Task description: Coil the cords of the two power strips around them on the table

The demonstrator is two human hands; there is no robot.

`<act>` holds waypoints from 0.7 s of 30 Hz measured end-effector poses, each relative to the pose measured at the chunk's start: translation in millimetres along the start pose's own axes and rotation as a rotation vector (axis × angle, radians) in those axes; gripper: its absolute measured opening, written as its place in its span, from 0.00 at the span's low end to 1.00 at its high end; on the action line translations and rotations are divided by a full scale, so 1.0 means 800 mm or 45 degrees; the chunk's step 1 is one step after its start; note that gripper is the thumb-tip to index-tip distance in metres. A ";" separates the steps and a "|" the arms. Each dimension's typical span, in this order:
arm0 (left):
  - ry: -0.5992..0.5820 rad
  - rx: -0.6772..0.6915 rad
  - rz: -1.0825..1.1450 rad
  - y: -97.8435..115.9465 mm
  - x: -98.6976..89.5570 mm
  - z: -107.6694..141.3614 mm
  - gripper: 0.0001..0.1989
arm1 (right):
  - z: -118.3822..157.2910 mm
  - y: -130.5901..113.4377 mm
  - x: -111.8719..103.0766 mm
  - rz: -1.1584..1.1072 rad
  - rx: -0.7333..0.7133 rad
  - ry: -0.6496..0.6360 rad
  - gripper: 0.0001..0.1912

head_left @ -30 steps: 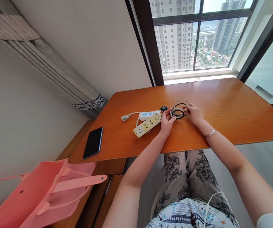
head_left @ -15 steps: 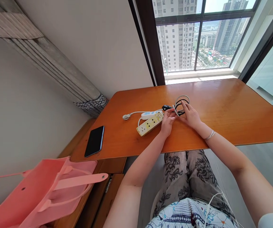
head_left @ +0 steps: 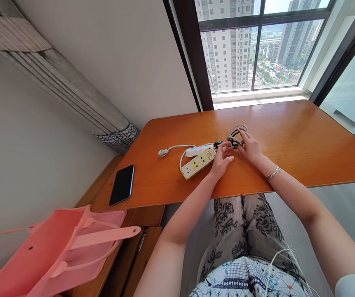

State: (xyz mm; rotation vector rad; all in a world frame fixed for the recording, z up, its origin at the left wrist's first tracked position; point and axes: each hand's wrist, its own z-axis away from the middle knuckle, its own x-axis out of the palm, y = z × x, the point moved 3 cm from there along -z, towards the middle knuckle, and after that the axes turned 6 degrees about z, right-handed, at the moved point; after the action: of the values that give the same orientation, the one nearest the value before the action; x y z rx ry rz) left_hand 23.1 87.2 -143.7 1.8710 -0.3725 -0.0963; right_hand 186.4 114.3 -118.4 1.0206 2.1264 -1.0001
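Black and grey cables lie bundled in loops on the wooden table. My right hand has its fingers bent over the right side of the loops and grips them; its fingertips are partly hidden. My left hand is at the left of the loops, thumb and fingers apart, its fingertips by the cables. Beside that hand lies a yellowed power strip with several sockets, its right end at my fingers. Against its back edge rests a slim white power strip. A white plug lies to the left on its cord.
A black tablet or large phone lies near the table's left edge. Lower left, an open pink bag stands on a wooden cabinet. Behind the table are a window and a tied grey curtain.
My left fingers have spread and moved slightly right. The cable loops and the yellowed power strip have shifted a little to the right. My right hand stays at the loops.
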 end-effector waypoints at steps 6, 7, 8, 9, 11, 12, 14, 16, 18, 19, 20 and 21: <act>0.025 0.092 -0.162 -0.001 0.001 0.003 0.27 | -0.002 0.005 -0.008 -0.035 -0.013 0.005 0.30; 0.041 0.102 -0.183 -0.001 0.001 0.002 0.26 | -0.003 0.005 -0.009 -0.009 -0.001 -0.011 0.30; 0.060 0.114 -0.213 -0.002 0.001 0.002 0.26 | -0.003 0.003 -0.009 0.029 0.015 -0.033 0.29; 0.083 0.128 -0.252 -0.002 0.001 0.002 0.26 | -0.003 0.001 -0.009 0.077 0.039 -0.057 0.30; 0.139 0.157 -0.344 -0.001 0.001 0.001 0.25 | -0.003 -0.003 -0.009 0.187 0.093 -0.118 0.30; 0.164 0.169 -0.387 -0.001 0.001 0.001 0.25 | -0.003 -0.006 -0.009 0.241 0.120 -0.147 0.30; 0.192 0.186 -0.457 0.001 0.002 0.002 0.25 | -0.004 -0.010 -0.009 0.327 0.156 -0.204 0.28; 0.198 0.204 -0.515 0.004 0.003 0.003 0.24 | -0.005 -0.013 -0.010 0.380 0.174 -0.244 0.24; 0.202 0.220 -0.553 0.005 0.004 0.003 0.23 | -0.004 -0.013 -0.010 0.384 0.184 -0.250 0.21; 0.214 0.225 -0.557 0.005 0.004 0.003 0.23 | -0.004 -0.012 -0.010 0.366 0.184 -0.240 0.20; 0.232 0.225 -0.553 0.004 0.003 0.003 0.22 | -0.003 -0.012 -0.011 0.339 0.179 -0.222 0.20; 0.254 0.223 -0.545 0.004 0.003 0.002 0.21 | -0.002 -0.011 -0.011 0.305 0.167 -0.201 0.19</act>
State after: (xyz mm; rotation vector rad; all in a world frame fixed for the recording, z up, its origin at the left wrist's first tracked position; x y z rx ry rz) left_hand 24.1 84.2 -141.0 2.0877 0.1659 -0.1679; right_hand 183.6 108.1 -108.0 1.1863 1.7830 -1.0736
